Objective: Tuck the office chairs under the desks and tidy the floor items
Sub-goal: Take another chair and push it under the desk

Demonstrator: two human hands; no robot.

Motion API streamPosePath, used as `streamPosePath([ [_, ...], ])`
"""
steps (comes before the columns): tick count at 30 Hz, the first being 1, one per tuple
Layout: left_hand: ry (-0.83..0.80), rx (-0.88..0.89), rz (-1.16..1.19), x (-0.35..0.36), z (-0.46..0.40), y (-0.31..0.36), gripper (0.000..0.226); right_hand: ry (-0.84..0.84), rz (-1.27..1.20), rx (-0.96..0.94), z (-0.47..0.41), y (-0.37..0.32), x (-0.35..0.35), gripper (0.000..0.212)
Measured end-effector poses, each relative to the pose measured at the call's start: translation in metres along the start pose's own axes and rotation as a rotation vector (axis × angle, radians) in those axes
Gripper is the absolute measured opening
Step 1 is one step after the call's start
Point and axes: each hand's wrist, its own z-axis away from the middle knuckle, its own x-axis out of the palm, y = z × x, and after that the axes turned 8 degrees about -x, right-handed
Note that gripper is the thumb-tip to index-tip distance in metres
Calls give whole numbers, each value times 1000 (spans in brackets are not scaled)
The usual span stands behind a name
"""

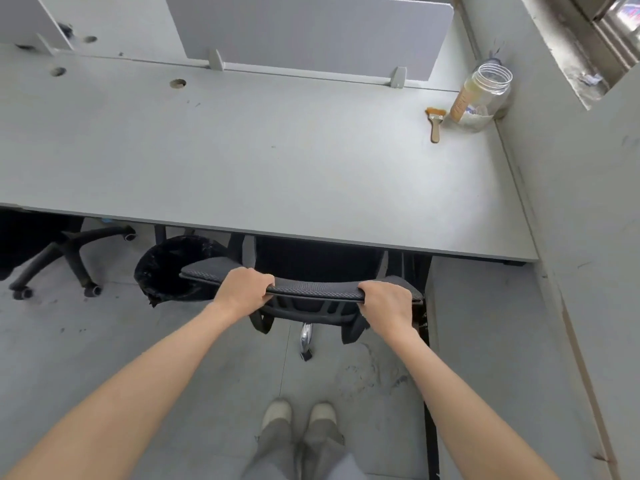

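A: We stand behind the chair [304,292], both hands on the top edge of its backrest. The left hand [242,291] curls its fingers over the rim near the middle; the right hand [388,303] grips the rim further right, fingers wrapped over and hidden behind it.

B: Why two hands, spread apart?

A: We judge it keeps the chair straight as it rolls toward the desk [277,161]. The seat already sits under the desk edge; only the backrest and one chrome leg with its caster [306,341] show.

B: What can't we see?

A: Most of the seat and base, lost in shadow beneath the desk. A black bin [166,271] stands on the floor just left of the chair, its liner ragged; what it holds we cannot tell. A second chair [65,261] is cut off at the left edge, only its star base clear.

B: And on the desk?

A: A jar [481,95] and a brush [435,123] beside it, in the far right corner.
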Motion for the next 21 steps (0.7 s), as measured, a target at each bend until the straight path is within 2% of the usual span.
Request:
streamPosePath([
  [4, -42, 45, -36, -2, -4, -39, 20, -23, 4, 55, -4, -39, 13, 14],
  [7, 55, 123, -32, 6, 7, -46, 9, 50, -16, 45, 5, -42, 19, 8],
  [9, 114, 174, -22, 17, 24, -44, 15, 108, -7, 0, 16, -36, 23, 6],
  [11, 44, 194, 4, 21, 41, -44, 11, 93, 2, -41, 26, -35, 24, 9],
  [13, -37, 227, 38, 27, 58, -61, 18, 84, 13, -69, 35, -40, 26, 10],
  [15, -27, 237, 105, 30, 78, -84, 15, 101, 32, -81, 46, -53, 30, 11],
  [17, 52, 279, 138, 40, 100, -101, 14, 135, 45, -101, 61, -69, 34, 11],
  [21, 27, 402, 85, 63, 134, -118, 22, 149, 52, -133, 96, -97, 46, 11],
])
